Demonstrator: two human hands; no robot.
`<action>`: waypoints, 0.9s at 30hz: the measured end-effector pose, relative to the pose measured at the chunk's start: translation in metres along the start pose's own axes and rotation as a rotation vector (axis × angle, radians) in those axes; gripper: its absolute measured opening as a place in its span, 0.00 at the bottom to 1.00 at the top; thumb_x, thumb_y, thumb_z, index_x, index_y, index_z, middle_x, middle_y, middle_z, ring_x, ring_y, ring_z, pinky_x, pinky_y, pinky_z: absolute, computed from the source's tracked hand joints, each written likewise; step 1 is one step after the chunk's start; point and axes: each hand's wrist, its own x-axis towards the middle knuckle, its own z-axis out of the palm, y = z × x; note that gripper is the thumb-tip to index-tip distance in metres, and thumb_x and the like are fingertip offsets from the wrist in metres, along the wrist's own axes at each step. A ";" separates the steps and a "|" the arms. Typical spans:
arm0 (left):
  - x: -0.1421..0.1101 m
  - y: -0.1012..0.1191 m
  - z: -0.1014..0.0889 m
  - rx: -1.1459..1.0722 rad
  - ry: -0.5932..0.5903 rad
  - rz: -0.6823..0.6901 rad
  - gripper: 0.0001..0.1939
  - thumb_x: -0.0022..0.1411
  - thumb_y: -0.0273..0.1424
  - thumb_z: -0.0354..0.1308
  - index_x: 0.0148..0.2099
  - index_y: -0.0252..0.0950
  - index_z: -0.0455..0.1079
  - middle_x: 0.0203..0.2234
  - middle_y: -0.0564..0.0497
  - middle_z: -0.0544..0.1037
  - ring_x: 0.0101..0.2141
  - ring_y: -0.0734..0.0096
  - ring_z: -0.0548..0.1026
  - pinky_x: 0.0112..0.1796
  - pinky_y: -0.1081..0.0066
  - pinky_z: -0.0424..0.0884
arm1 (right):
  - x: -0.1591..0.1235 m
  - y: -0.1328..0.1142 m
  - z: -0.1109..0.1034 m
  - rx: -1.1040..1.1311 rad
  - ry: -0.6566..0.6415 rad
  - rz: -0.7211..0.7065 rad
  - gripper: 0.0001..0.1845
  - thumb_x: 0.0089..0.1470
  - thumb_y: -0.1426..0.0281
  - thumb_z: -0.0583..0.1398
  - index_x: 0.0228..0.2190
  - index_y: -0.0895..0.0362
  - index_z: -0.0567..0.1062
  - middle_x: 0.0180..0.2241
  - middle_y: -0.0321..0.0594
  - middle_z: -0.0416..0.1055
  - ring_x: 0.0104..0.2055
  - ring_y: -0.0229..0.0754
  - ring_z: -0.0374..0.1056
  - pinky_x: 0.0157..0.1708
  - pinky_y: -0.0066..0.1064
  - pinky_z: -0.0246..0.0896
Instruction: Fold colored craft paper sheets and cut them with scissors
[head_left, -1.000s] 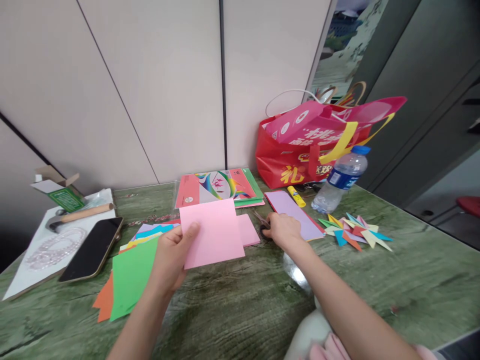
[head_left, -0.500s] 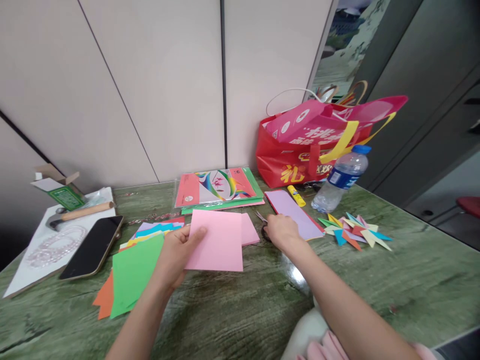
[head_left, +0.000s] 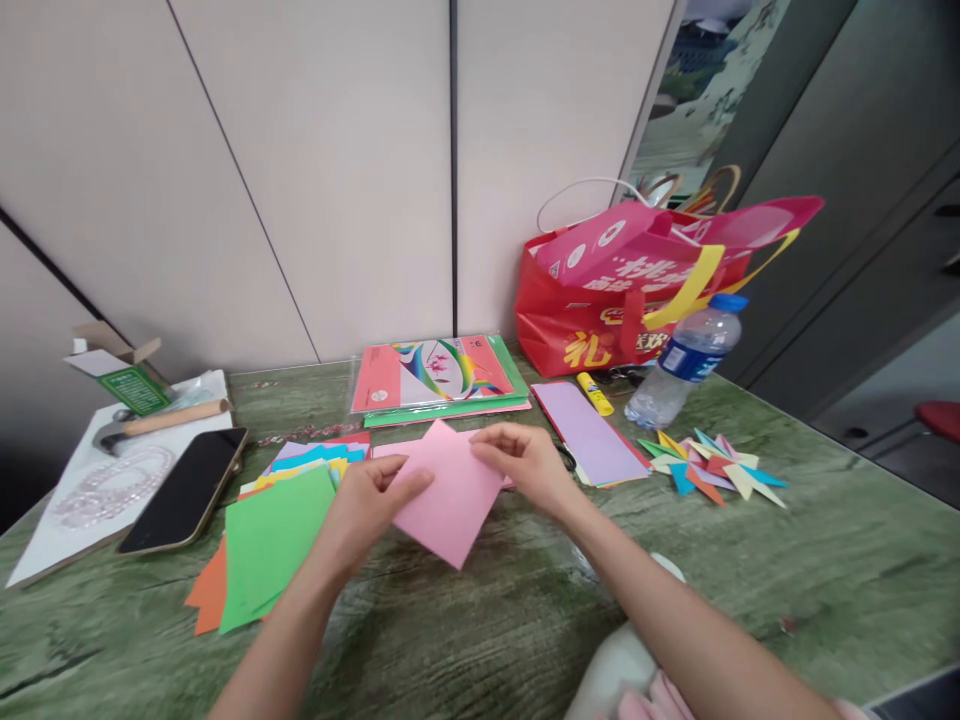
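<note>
A square of pink paper (head_left: pixel 450 500) is held up above the table, turned so that one corner points down. My left hand (head_left: pixel 375 495) pinches its left edge, thumb on the front face. At the upper right edge, my right hand (head_left: pixel 525 462) grips it between thumb and fingers. Another pink sheet lies behind it on the table, mostly covered. Just past my right hand, the scissors (head_left: pixel 568 458) lie on the table, largely hidden. Left of my left hand is a fanned pile of coloured paper with a green sheet (head_left: pixel 277 545) on top.
Behind stands a packet of coloured paper (head_left: pixel 435 375). To the right are purple paper strips (head_left: pixel 592 430), a glue stick (head_left: pixel 595 394), a water bottle (head_left: pixel 686 360), a red bag (head_left: pixel 577 320) and folded paper pieces (head_left: pixel 716 465). A phone (head_left: pixel 187 490) and hammer (head_left: pixel 161 422) lie left.
My right hand has let go of the scissors and moved left to grip the pink paper. The paper has been turned from upright square to corner-down.
</note>
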 end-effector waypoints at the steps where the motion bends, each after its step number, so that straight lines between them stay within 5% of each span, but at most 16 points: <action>1: 0.001 0.000 -0.001 -0.037 0.037 0.005 0.11 0.43 0.36 0.62 0.29 0.34 0.74 0.22 0.52 0.75 0.20 0.74 0.69 0.20 0.77 0.63 | 0.001 0.000 -0.001 0.042 0.065 -0.014 0.10 0.42 0.66 0.61 0.26 0.60 0.73 0.25 0.37 0.71 0.25 0.35 0.64 0.25 0.26 0.57; 4: 0.003 -0.001 -0.003 -0.152 0.127 0.008 0.12 0.42 0.35 0.63 0.30 0.33 0.74 0.21 0.51 0.76 0.22 0.71 0.72 0.25 0.72 0.70 | 0.003 0.001 -0.003 0.134 0.190 -0.053 0.09 0.42 0.66 0.62 0.28 0.59 0.72 0.27 0.37 0.71 0.28 0.35 0.65 0.28 0.26 0.58; 11: 0.001 0.001 -0.001 -0.096 0.202 0.114 0.08 0.44 0.34 0.62 0.23 0.33 0.73 0.17 0.54 0.74 0.20 0.75 0.70 0.24 0.74 0.70 | -0.001 -0.003 0.001 0.165 0.009 -0.037 0.11 0.42 0.65 0.62 0.30 0.58 0.74 0.28 0.37 0.72 0.28 0.36 0.66 0.29 0.28 0.59; 15: 0.001 0.000 0.000 -0.075 0.188 0.130 0.08 0.46 0.34 0.61 0.24 0.33 0.73 0.17 0.54 0.74 0.19 0.76 0.69 0.23 0.75 0.70 | -0.003 -0.004 0.002 0.112 0.039 0.001 0.11 0.43 0.63 0.61 0.24 0.59 0.74 0.21 0.34 0.69 0.21 0.33 0.60 0.21 0.25 0.53; 27: 0.003 -0.002 0.000 -0.107 0.202 0.126 0.08 0.47 0.33 0.60 0.25 0.32 0.72 0.16 0.53 0.72 0.17 0.76 0.68 0.19 0.75 0.69 | -0.003 -0.001 0.002 0.095 0.039 0.005 0.11 0.44 0.63 0.61 0.24 0.60 0.73 0.20 0.33 0.68 0.21 0.32 0.60 0.20 0.23 0.53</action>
